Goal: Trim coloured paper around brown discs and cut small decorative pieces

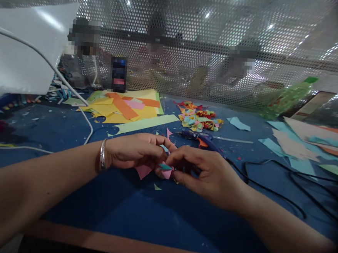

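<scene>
My left hand (135, 151) and my right hand (203, 173) meet over the blue table top (140, 209), both with fingers pinched on a small folded paper piece (166, 168) of pink and teal. A pink paper corner (142, 171) sticks out below my left fingers. A silver bangle (102, 155) sits on my left wrist. A tiny green scrap (157, 187) lies just below the hands.
Yellow and orange paper sheets (124, 108) lie at the back left, a heap of small colourful folded pieces (200, 119) behind the hands, a glue gun (198, 138) and black cable (272, 176) to the right, teal and beige offcuts (300, 145) far right. A perforated metal screen (192, 47) closes the back; people sit behind it.
</scene>
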Demonstrator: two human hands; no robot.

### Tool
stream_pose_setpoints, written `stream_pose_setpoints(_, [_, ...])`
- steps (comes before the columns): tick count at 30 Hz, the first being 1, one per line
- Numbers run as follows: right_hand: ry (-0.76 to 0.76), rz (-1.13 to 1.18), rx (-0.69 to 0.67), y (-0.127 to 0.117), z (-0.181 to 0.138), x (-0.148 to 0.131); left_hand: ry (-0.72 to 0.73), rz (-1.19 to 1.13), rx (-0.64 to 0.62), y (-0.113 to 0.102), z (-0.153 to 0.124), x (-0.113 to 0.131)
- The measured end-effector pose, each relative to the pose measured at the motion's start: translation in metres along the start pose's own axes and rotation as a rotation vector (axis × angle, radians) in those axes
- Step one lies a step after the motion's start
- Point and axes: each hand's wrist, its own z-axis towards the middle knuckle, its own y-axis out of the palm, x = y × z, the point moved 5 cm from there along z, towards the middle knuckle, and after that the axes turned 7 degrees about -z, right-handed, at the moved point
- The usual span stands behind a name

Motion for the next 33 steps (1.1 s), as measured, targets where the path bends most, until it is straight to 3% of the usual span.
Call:
stream_pose_setpoints(3, [-0.008, -0.025, 0.063, -0.004, 0.002, 0.0, 0.144, 0.066, 0.124, -0.003, -0.001, 0.006])
stream_pose_setpoints(7, [-0.029, -0.092, 0.17, -0.011, 0.002, 0.001, 0.542, 0.302, 0.389, -0.01, -0.015, 0.026])
stream_pose_setpoints(13, [-0.047, -0.163, 0.277, -0.019, -0.002, 0.001, 0.849, 0.827, 0.402, 0.008, -0.037, 0.039])
stream_pose_setpoints(19, [-0.069, -0.203, 0.303, -0.021, -0.002, -0.001, 0.892, 0.971, 0.379, 0.017, -0.041, 0.037])
stream_pose_setpoints(33, [-0.098, -0.203, 0.303, -0.02, -0.001, 0.0, 0.878, 1.009, 0.421, 0.017, -0.039, 0.038])
